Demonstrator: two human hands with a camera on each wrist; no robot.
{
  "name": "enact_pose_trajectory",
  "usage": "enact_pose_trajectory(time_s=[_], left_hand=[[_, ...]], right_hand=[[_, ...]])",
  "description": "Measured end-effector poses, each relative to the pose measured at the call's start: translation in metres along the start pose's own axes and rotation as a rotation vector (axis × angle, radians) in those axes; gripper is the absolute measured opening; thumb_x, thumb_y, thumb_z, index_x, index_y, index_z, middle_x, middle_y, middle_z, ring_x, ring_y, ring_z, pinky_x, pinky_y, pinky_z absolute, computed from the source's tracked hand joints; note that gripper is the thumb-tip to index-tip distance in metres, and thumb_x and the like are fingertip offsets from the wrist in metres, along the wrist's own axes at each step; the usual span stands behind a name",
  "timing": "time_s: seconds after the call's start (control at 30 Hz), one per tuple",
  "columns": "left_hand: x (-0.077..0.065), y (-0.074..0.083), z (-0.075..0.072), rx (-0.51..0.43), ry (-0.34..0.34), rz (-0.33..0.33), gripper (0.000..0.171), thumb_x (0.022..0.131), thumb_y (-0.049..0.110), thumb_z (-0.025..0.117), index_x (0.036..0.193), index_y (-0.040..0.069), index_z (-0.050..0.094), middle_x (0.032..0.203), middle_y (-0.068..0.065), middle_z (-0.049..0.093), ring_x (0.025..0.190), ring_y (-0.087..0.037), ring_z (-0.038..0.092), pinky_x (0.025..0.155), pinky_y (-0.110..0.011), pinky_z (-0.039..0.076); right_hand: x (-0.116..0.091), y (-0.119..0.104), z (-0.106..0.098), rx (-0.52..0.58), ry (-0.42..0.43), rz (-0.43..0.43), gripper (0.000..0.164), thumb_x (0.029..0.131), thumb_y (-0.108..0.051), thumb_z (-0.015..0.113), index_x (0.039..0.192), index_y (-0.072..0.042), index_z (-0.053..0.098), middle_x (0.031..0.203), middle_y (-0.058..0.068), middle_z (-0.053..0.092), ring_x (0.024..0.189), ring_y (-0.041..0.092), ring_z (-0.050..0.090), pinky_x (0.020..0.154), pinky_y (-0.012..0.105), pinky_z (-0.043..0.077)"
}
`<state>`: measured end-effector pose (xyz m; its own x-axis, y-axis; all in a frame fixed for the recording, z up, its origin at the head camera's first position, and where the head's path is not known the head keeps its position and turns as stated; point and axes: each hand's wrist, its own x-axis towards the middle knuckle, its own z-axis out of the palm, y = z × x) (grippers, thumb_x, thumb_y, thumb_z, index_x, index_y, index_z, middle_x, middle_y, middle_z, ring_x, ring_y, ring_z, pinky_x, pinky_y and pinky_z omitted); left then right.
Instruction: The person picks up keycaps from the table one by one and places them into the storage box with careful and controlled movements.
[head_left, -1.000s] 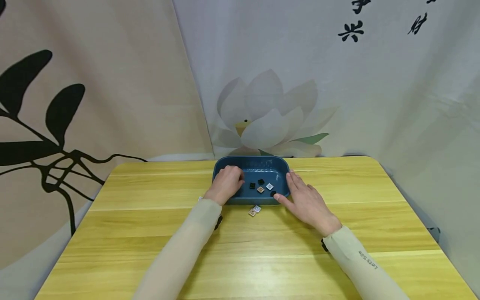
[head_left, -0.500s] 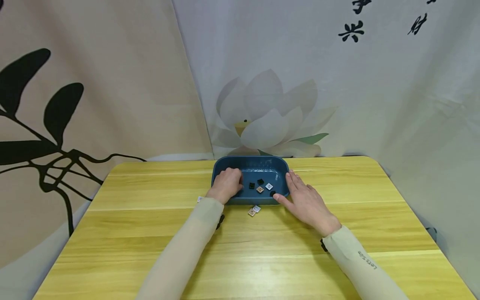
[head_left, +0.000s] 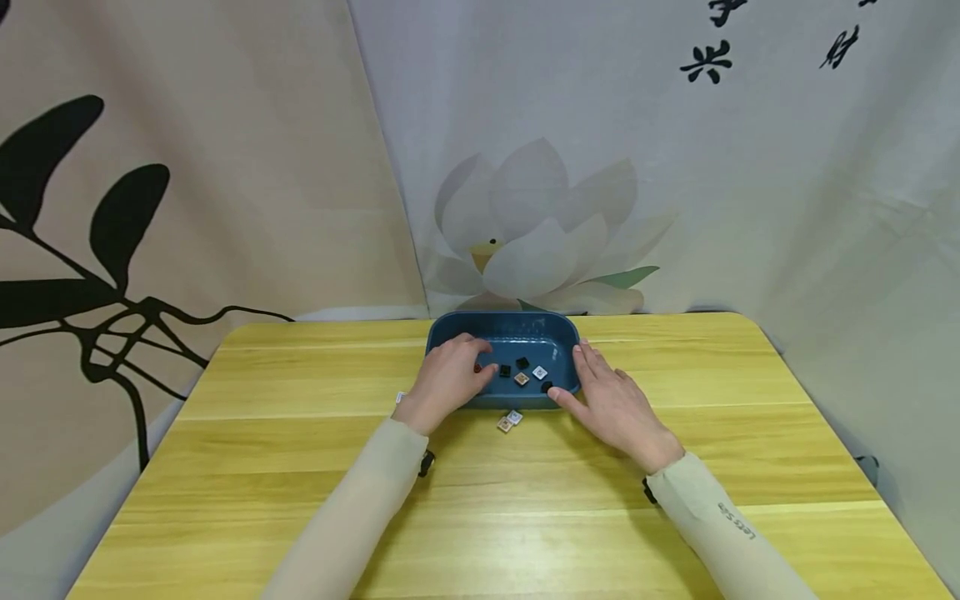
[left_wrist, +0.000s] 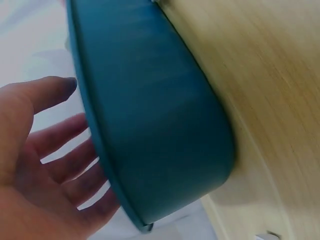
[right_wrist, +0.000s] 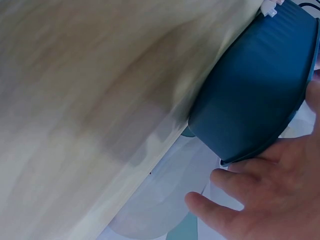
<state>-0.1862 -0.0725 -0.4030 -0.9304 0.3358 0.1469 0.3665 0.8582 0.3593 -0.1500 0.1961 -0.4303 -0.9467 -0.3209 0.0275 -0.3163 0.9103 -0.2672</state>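
Observation:
A blue rectangular tray (head_left: 528, 403) stands near the table's back edge. My left hand (head_left: 448, 373) is over its left end, thumb and fingers spread apart, the fingertips beyond the front rim in the left wrist view. A small red piece (head_left: 477, 367) shows in the gap between thumb and fingers. Inside lie several small square pieces: black ones (head_left: 505, 372), a white one (head_left: 540, 372) and a tan one (head_left: 521, 379). My right hand (head_left: 617, 408) rests along the tray's right end with fingers extended, its thumb at the front rim by a dark piece (head_left: 547, 387).
On the wooden table (head_left: 570, 533), a white piece (head_left: 514, 417) and a tan piece (head_left: 505, 425) lie just in front of the tray. Another white piece (head_left: 401, 397) lies left of it, beside my left wrist. Printed cloth (head_left: 315, 167) hangs behind the table.
My left hand has spread its thumb and fingers and drawn slightly left, so the red piece now shows in the tray. The right hand stays at the tray's right end.

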Motion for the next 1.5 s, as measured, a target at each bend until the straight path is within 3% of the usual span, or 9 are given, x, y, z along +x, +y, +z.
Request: enact_pose_trajectory(time_s=[0.2, 0.47, 0.9, 1.23, 1.5], left_hand=[[-0.012, 0.006, -0.008, -0.041, 0.088, 0.048, 0.054, 0.098, 0.03, 0.074, 0.145, 0.007, 0.059, 0.143, -0.014, 0.061, 0.125, -0.031, 0.061, 0.105, -0.048, 0.05], [-0.03, 0.008, -0.017, -0.044, 0.182, 0.109, 0.06, 0.098, 0.034, 0.072, 0.149, 0.006, 0.055, 0.151, -0.015, 0.053, 0.139, -0.034, 0.049, 0.115, -0.055, 0.038], [-0.059, -0.021, -0.032, -0.002, 0.229, 0.059, 0.071, 0.095, 0.035, 0.075, 0.152, 0.003, 0.048, 0.16, -0.018, 0.041, 0.148, -0.038, 0.036, 0.119, -0.063, 0.027], [-0.077, -0.051, -0.03, 0.03, 0.193, 0.013, 0.078, 0.092, 0.037, 0.077, 0.153, 0.001, 0.044, 0.161, -0.021, 0.037, 0.149, -0.043, 0.032, 0.115, -0.07, 0.027], [-0.091, -0.077, -0.026, 0.082, 0.088, -0.039, 0.084, 0.091, 0.04, 0.078, 0.155, 0.002, 0.041, 0.163, -0.024, 0.031, 0.15, -0.049, 0.027, 0.113, -0.073, 0.027]], right_hand=[[0.0, -0.001, 0.0, 0.006, -0.006, 0.003, 0.101, 0.101, -0.075, 0.033, 0.162, 0.004, 0.019, 0.17, 0.02, 0.014, 0.154, 0.039, 0.024, 0.114, 0.065, 0.033], [0.0, -0.001, -0.001, 0.002, -0.002, 0.002, 0.1, 0.101, -0.074, 0.034, 0.162, 0.004, 0.019, 0.17, 0.02, 0.014, 0.154, 0.039, 0.024, 0.114, 0.065, 0.033], [0.0, -0.002, 0.0, 0.005, 0.002, -0.004, 0.1, 0.101, -0.074, 0.034, 0.162, 0.004, 0.018, 0.17, 0.021, 0.015, 0.154, 0.04, 0.025, 0.114, 0.064, 0.033], [0.0, -0.002, 0.0, 0.014, 0.007, -0.004, 0.1, 0.101, -0.074, 0.034, 0.162, 0.004, 0.02, 0.17, 0.021, 0.015, 0.154, 0.04, 0.026, 0.115, 0.064, 0.033], [0.0, -0.001, 0.001, 0.009, 0.016, -0.008, 0.101, 0.101, -0.075, 0.033, 0.162, 0.004, 0.019, 0.17, 0.022, 0.016, 0.153, 0.041, 0.027, 0.114, 0.064, 0.034]])
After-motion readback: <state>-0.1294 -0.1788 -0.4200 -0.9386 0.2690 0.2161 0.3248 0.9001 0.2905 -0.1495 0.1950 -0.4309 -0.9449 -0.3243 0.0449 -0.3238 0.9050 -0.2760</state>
